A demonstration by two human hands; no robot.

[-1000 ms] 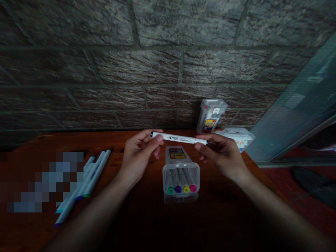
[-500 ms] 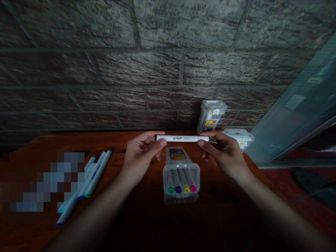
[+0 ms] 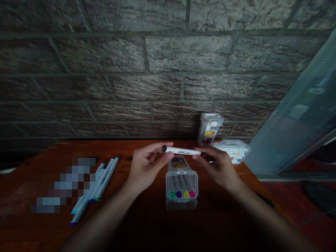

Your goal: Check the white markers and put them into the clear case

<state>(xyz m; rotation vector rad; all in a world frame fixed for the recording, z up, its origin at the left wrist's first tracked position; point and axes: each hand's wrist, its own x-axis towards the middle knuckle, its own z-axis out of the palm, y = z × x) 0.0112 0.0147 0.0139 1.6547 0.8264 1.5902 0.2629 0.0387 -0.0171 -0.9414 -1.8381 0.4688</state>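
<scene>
A white marker (image 3: 182, 151) with a black end and small print along its barrel is held up between my two hands. My left hand (image 3: 145, 166) pinches it near the black end, thumb in front. The thumb and index finger of my right hand (image 3: 219, 163) close on its other end. The marker slants, with its black end turned partly toward me. Just below it, an open clear plastic case (image 3: 168, 187) lies on the table, holding markers with green, purple, yellow and pink ends (image 3: 182, 190).
Several white markers (image 3: 98, 185) lie loose at the left of the wooden table (image 3: 123, 224), beside a blurred-out patch. A clear marker case (image 3: 209, 131) stands against the stone-block wall (image 3: 162, 87). Another clear box (image 3: 237, 152) is behind my right hand.
The marker has turned from almost level and side-on to slanting, its black end now facing me more. My right hand has come closer to my left. The view has tipped upward.
</scene>
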